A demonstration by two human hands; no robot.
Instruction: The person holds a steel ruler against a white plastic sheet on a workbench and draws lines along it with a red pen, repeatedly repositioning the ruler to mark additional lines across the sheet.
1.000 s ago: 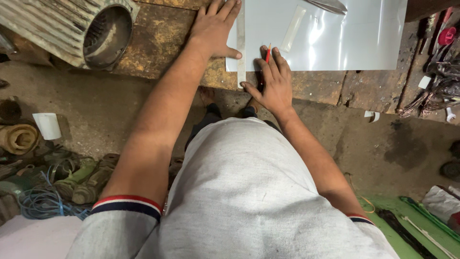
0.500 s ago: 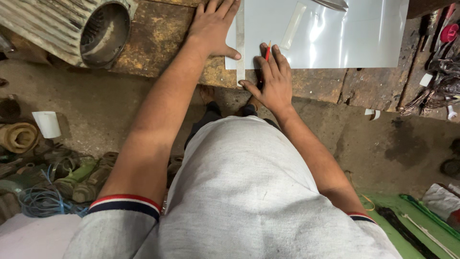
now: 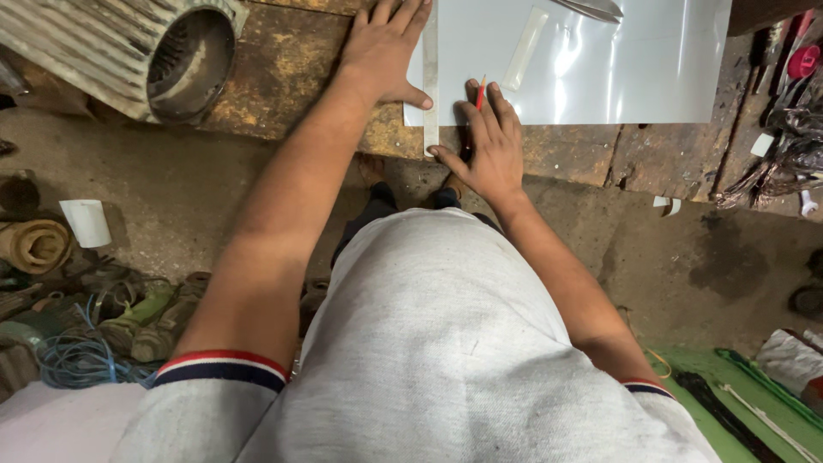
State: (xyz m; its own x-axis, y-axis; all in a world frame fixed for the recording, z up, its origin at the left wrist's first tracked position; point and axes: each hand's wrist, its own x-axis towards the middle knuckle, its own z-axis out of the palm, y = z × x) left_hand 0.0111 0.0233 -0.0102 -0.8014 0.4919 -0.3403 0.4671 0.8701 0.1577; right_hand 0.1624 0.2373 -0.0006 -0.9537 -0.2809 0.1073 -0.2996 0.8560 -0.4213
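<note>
Marking a line on the shiny grey metal sheet (image 3: 600, 69) against a straightedge.

The sheet lies flat on the rusty brown counter (image 3: 283, 77), near edge just short of the rim. Our left hand (image 3: 381, 51) is spread flat, pressing the narrow steel ruler (image 3: 430, 77) along the sheet's left edge so it likely cannot slip. Our right hand (image 3: 489, 141) pinches a red pencil (image 3: 480, 91), tip beside the ruler, fingers resting on the sheet for steadiness. A ribbed grey motor housing (image 3: 129, 51) sits well apart at left.

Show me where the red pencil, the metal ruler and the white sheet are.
red pencil (image 3: 480, 92), head view, on its red shaft above the fingers.
metal ruler (image 3: 430, 77), head view, mid-length of the strip.
white sheet (image 3: 651, 69), head view, bare right part.
</note>
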